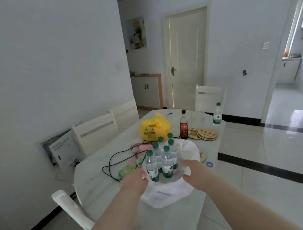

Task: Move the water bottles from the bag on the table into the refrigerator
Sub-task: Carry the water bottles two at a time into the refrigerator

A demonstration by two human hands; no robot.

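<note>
White-topped dining table [91,182] carries a limp white plastic bag [163,196] pushed down around six green-capped water bottles [166,160], which look full, probably heavy and slick, and are best taken round the waist. The right hand [192,169] curls into the bag's rim. The left hand [135,177] meets the nearest bottle, but its grip cannot be made out.

both arms reach forward, left hand [135,178] and right hand [193,170] apart.

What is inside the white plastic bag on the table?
Six water bottles with green caps stand upright inside the white bag, whose sides lie pushed down. The bag's bottom under them is covered, so anything lying there cannot be seen.
</note>
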